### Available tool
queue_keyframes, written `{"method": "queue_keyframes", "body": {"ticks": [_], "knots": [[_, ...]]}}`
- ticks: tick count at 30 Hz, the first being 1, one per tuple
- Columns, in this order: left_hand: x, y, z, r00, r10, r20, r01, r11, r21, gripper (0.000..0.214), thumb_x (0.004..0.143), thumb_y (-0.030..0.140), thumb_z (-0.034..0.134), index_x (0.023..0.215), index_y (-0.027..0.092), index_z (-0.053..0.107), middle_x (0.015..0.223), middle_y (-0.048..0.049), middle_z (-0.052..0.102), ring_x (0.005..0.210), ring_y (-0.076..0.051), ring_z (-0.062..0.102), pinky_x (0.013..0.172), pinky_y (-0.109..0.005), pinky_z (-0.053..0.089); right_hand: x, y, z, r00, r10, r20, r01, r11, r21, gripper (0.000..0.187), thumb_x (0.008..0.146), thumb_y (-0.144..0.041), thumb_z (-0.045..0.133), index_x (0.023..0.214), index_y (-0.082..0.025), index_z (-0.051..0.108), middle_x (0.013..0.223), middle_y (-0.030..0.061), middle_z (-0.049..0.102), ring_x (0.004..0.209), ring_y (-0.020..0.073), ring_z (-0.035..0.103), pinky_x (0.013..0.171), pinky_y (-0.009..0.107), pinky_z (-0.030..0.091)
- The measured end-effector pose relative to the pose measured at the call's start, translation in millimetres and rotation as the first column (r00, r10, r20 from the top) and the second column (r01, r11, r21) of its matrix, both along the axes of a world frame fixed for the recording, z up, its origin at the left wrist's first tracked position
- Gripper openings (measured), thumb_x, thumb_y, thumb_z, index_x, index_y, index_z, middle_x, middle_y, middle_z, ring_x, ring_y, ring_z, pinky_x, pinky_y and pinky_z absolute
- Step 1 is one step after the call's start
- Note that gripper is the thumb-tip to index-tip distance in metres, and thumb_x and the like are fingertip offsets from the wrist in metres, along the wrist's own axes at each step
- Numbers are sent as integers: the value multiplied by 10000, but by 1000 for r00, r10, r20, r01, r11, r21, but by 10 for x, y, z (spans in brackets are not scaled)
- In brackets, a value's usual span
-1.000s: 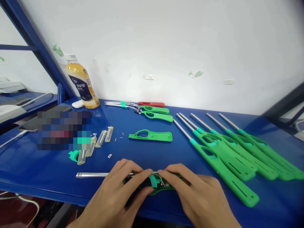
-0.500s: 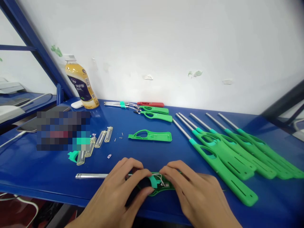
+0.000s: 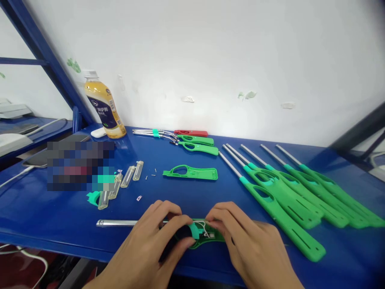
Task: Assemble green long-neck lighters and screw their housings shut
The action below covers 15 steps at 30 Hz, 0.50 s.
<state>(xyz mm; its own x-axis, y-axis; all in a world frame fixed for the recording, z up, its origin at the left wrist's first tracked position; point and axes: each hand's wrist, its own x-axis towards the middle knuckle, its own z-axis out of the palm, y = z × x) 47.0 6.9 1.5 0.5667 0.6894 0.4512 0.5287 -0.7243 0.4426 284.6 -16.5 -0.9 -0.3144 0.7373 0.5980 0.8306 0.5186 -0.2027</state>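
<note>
An opened green stick lighter (image 3: 198,243) lies lengthwise before me at the table's near edge, its metal tube (image 3: 118,223) pointing left. My left hand (image 3: 158,237) is closed around its front part, thumb and forefinger pinching at the teal trigger (image 3: 195,231). White wires (image 3: 205,229) run loose inside the shell, just right of the trigger. My right hand (image 3: 243,237) is closed over the handle end, fingertips at the shell's upper edge beside the wires; its thumb is mostly hidden. Beyond both hands lies a separate green half shell (image 3: 195,173), its inner side up.
Several closed green lighters (image 3: 282,216) lie fanned out at right. At the back are opened lighters, one with a red shell (image 3: 192,133). Clear fuel tanks (image 3: 128,176), tiny screws (image 3: 153,175), a teal trigger piece (image 3: 94,197) and a yellow drink bottle (image 3: 104,106) stand or lie left.
My right fingers have shifted slightly at the shell, exposing a little more of its inside. My left hand keeps its hold on the lighter.
</note>
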Motion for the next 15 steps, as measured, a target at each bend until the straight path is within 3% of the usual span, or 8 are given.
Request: {"method": "queue_keyframes", "body": {"ticks": [7, 15], "knots": [[32, 25, 30, 998, -41, 44, 38, 998, 56, 139, 1085, 131, 565, 1147, 220, 651, 1070, -44, 628, 891, -179, 606, 771, -294, 541, -24, -16, 11, 1000, -7, -29, 9, 999, 42, 259, 1147, -165, 385, 1035, -252, 601, 941, -65, 723, 551, 67, 676, 516, 257, 432], [39, 22, 30, 996, -49, 76, 40, 993, 108, 117, 1084, 136, 591, 1131, 193, 681, 1009, -43, 678, 862, -176, 615, 767, -295, 545, -64, 13, 41, 998, -27, -56, 33, 993, 111, 250, 1162, -201, 410, 1030, -247, 617, 941, -67, 740, 541, 60, 674, 511, 264, 428]]}}
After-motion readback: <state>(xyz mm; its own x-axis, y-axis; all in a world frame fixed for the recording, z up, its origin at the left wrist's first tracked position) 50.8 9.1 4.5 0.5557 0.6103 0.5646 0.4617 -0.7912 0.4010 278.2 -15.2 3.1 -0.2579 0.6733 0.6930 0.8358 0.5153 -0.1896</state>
